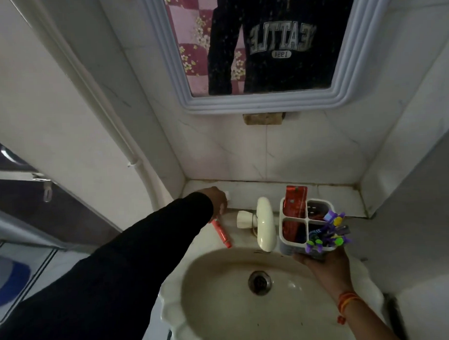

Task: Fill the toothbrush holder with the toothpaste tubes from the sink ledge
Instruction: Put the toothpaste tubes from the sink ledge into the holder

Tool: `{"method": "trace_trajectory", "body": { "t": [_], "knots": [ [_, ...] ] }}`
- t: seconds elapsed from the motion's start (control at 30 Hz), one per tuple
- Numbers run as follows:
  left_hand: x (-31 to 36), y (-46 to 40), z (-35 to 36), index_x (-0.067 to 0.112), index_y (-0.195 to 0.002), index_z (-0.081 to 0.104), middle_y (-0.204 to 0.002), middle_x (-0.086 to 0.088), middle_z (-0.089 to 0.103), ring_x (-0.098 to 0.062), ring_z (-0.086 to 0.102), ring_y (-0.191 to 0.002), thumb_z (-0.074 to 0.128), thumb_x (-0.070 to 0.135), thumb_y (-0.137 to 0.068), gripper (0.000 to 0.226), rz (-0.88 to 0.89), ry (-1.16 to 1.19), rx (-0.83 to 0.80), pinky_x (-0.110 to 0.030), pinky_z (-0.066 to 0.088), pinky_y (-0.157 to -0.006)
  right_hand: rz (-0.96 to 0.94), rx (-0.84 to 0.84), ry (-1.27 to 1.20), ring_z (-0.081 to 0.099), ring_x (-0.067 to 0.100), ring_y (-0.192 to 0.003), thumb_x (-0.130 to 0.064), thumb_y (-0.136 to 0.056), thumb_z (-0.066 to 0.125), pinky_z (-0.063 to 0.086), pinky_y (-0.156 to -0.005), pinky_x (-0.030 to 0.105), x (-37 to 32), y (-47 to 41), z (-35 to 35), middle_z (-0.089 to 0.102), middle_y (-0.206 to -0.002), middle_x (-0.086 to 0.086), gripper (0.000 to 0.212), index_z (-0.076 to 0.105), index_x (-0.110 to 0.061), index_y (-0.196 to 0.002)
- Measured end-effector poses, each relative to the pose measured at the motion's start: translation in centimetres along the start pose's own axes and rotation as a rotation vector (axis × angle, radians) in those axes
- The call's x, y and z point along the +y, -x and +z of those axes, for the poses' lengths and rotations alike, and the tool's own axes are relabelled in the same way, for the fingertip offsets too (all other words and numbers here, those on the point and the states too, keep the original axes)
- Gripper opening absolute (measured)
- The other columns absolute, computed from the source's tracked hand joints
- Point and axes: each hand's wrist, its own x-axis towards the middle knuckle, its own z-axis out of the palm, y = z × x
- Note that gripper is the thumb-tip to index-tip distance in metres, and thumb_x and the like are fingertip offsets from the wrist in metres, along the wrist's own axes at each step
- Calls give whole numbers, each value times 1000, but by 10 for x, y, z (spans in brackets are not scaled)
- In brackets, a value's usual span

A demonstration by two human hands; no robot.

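My left hand (pixel 217 198) reaches to the back left of the sink ledge, fingers curled over a slim red toothpaste tube (pixel 222 234). The tube's white cap pokes out past the fingers and its tail lies on the sink rim. My right hand (pixel 323 261) holds a white four-compartment toothbrush holder (pixel 284 241) from below, over the sink's right rim. A red toothpaste tube (pixel 295 200) stands in its back left compartment, with more red in the front left one. Purple and green toothbrushes (pixel 330 232) fill the front right compartment.
A cream tap (pixel 264 224) with a side knob (pixel 244 219) stands between the tube and the holder. The basin (pixel 222 297) with its drain (pixel 259 282) lies below. A tiled ledge (pixel 339 199) and a framed mirror (pixel 254 102) are behind; walls close in on both sides.
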Motion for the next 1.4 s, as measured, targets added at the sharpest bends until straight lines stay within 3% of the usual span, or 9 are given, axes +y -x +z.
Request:
{"method": "trace_trajectory", "body": {
  "t": [0.13, 0.2, 0.3, 0.53, 0.8, 0.93, 1.1, 1.27, 1.4],
  "knots": [
    [3, 6, 12, 16, -99, 71, -88, 2, 64, -24, 63, -82, 71, 14, -83, 17, 4, -167, -17, -30, 50, -71, 18, 6, 19, 62, 29, -118, -2, -55, 96, 38, -97, 30, 3, -1, 2, 71, -120, 17, 70, 67, -3, -119],
    [2, 4, 20, 20, -101, 70, -98, 4, 68, -24, 66, -88, 77, 30, -82, 23, 53, -287, 14, -32, 53, -71, 20, 5, 24, 62, 30, -120, -3, -55, 96, 38, -97, 30, 6, -2, 3, 71, -120, 16, 71, 66, -4, -119],
    [-3, 0, 25, 30, -115, 64, -111, 4, 68, -25, 67, -104, 72, 31, -85, 31, 118, -376, 58, -36, 57, -80, 21, -1, 40, 62, 30, -121, -6, -56, 96, 39, -98, 30, 7, -2, 3, 71, -121, 14, 72, 66, -5, -121],
    [-8, 31, -11, 20, -109, 69, -108, -1, 70, -18, 63, -92, 73, 23, -85, 24, 242, -152, 96, -30, 52, -78, 52, -7, 29, 59, 18, -116, -6, -56, 96, 40, -96, 28, 2, 0, 2, 70, -123, 12, 73, 65, -7, -122],
    [20, 100, -74, 25, -113, 75, -103, 5, 65, -9, 58, -86, 68, 22, -90, 24, 298, 123, 538, -17, 39, -67, 72, -1, 19, 60, 27, -123, -10, -55, 97, 42, -98, 30, 3, 1, 6, 69, -126, 12, 80, 62, -8, -127],
    [52, 132, -100, 21, -113, 75, -99, 8, 66, 0, 58, -77, 71, 27, -91, 23, 414, 245, 694, -11, 42, -71, 55, 7, 14, 59, 16, -114, -5, -56, 96, 42, -96, 29, -2, 5, 4, 70, -122, 11, 76, 63, -8, -124],
    [107, 137, -95, 20, -110, 77, -74, 19, 62, 2, 63, -69, 74, 26, -88, 22, 520, 284, 569, -21, 55, -79, 53, 24, 43, 64, 16, -107, -8, -53, 96, 44, -87, 25, -3, 8, 3, 70, -105, 0, 68, 68, -13, -115],
    [150, 113, -69, 19, -108, 78, -97, -4, 74, -20, 68, -79, 70, 24, -86, 24, 426, 28, 433, -29, 53, -69, 12, 31, 57, 62, 10, -101, -10, -51, 97, 43, -78, 10, -2, 8, 1, 69, -101, -4, 66, 65, -26, -107],
    [156, 102, -56, 20, -110, 74, -99, -4, 71, -22, 67, -80, 71, 33, -85, 28, 377, -37, 402, -34, 56, -68, 29, 39, 82, 63, 11, -103, -18, -50, 97, 45, -86, 22, 5, 4, 3, 71, -108, 1, 70, 69, -17, -114]
  ]
}}
